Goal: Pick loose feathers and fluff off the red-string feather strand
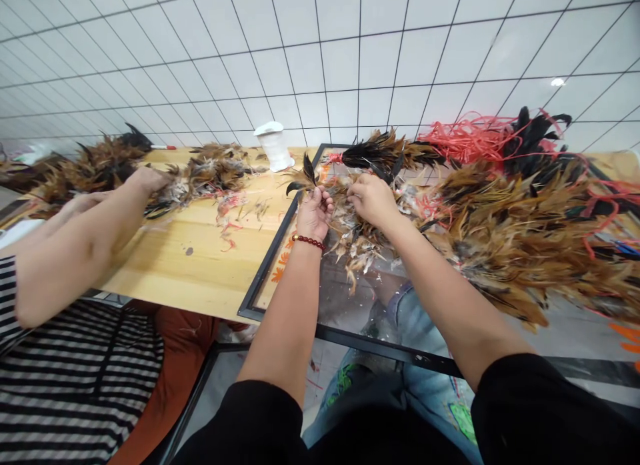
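Observation:
My left hand, with a red bead bracelet at the wrist, is closed on a few dark feathers that stick up from the fingertips. To its right, my right hand reaches down with bent fingers into loose feathers and white fluff on the glass table. Its fingertips are partly hidden, so whether it grips a feather does not show. Just behind lies a bundle of black and brown feathers with a pink tie at its left end.
Brown feathers are heaped on the right, with red plastic string behind. A white spool stands by the tiled wall. At left, a co-worker's hands handle feathers on the wooden table. The glass table has a black edge.

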Demonstrator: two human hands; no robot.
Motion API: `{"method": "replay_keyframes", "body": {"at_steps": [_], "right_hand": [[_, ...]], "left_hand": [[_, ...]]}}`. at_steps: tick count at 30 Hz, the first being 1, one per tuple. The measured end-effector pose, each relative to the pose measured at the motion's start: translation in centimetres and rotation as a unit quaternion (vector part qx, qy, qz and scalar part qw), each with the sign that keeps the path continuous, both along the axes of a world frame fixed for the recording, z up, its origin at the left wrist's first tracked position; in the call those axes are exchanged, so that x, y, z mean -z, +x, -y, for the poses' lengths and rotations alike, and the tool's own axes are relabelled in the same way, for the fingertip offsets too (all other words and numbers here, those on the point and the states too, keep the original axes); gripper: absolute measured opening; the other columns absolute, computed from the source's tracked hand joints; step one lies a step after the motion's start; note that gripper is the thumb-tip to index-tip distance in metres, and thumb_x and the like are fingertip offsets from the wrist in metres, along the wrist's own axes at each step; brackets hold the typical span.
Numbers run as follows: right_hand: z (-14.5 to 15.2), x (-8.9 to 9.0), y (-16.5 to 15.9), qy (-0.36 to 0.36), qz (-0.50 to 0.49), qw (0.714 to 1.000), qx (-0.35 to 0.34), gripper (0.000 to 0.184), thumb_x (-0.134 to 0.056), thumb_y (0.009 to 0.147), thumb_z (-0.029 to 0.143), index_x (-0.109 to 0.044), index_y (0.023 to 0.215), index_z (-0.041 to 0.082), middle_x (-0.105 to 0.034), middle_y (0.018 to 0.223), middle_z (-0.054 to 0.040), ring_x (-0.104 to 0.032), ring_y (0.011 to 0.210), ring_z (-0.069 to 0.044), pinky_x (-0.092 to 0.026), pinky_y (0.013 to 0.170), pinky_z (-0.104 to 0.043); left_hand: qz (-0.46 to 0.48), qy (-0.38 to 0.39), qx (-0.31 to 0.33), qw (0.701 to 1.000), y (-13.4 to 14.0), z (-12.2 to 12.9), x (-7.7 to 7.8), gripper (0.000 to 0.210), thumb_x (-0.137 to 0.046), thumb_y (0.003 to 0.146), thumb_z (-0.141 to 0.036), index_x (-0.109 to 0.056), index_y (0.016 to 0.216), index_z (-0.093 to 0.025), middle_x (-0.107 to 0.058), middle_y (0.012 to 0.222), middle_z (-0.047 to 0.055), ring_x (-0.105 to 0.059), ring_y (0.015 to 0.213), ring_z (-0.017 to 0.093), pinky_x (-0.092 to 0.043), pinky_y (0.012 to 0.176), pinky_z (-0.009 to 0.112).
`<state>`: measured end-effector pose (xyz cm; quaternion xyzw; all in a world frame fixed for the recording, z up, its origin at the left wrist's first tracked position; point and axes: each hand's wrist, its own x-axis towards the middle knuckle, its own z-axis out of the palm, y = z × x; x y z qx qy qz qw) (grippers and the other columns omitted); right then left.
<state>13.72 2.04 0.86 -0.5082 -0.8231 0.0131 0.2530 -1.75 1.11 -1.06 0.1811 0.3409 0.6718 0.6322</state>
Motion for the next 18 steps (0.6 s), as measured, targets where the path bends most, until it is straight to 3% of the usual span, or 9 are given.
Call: {"method": "replay_keyframes", "body": {"at_steps": [3,6,8,10,13,18], "right_hand": [[-0.7,-0.7,0.8,-0.056,-0.214,0.975,0.034,0.013,-0.063,0.083,0.025,-0.072,0.085,0.016,-0.07,0.086,-0.0072,-0.062,0.083,-0.02,-0.047,0.08,-0.033],[-0.7,-1.3,0.7,-0.216,-0.39,0.895,0.021,0.009,-0.066,0.077,0.026,-0.062,0.074,0.018,-0.063,0.062,0.0,-0.057,0.059,-0.015,-0.044,0.061,-0.027],[-0.5,-1.4,0.3,-0.273,-0.442,0.855,-0.003,0.012,-0.066,0.074,0.025,-0.057,0.07,0.019,-0.06,0.057,0.0015,-0.053,0.053,-0.013,-0.041,0.056,-0.026],[-0.4,-1.2,-0.1,-0.256,-0.45,0.855,-0.025,0.014,-0.068,0.07,0.024,-0.057,0.065,0.019,-0.057,0.056,0.0029,-0.049,0.053,-0.011,-0.039,0.057,-0.025],[-0.5,-0.7,-0.4,-0.192,-0.436,0.878,-0.043,0.012,-0.071,0.065,0.023,-0.061,0.064,0.016,-0.056,0.06,0.0037,-0.048,0.059,-0.011,-0.041,0.062,-0.026],[-1.0,0.0,-0.4,-0.158,-0.422,0.892,-0.025,0.012,-0.07,0.065,0.026,-0.067,0.069,0.015,-0.061,0.068,0.0024,-0.052,0.066,-0.012,-0.043,0.068,-0.028]], "left_hand": [[-0.005,-0.005,0.001,1.0,0.1,-0.1,0.2,0.013,-0.075,0.085,-0.024,-0.064,0.082,-0.017,-0.065,0.064,-0.005,-0.062,0.055,0.004,-0.049,0.056,0.014],[-0.026,-0.006,0.016,1.0,0.4,0.1,0.3,0.01,-0.072,0.087,-0.021,-0.065,0.082,-0.015,-0.071,0.071,-0.001,-0.067,0.06,0.006,-0.053,0.063,0.017],[-0.058,-0.011,0.04,0.997,0.6,0.3,0.2,0.011,-0.074,0.085,-0.02,-0.066,0.081,-0.013,-0.073,0.073,0.002,-0.07,0.063,0.008,-0.055,0.066,0.019],[-0.094,-0.022,0.071,0.993,0.9,0.6,0.1,0.012,-0.076,0.084,-0.02,-0.067,0.081,-0.012,-0.074,0.073,0.004,-0.071,0.064,0.011,-0.056,0.065,0.02],[-0.126,-0.035,0.107,0.986,1.3,1.1,-0.3,0.011,-0.075,0.084,-0.019,-0.067,0.082,-0.011,-0.074,0.073,0.007,-0.072,0.065,0.013,-0.055,0.061,0.02],[-0.152,-0.035,0.144,0.977,1.6,1.7,-0.7,0.012,-0.073,0.086,-0.016,-0.064,0.078,-0.011,-0.07,0.065,0.003,-0.066,0.054,0.009,-0.052,0.052,0.017]]}}
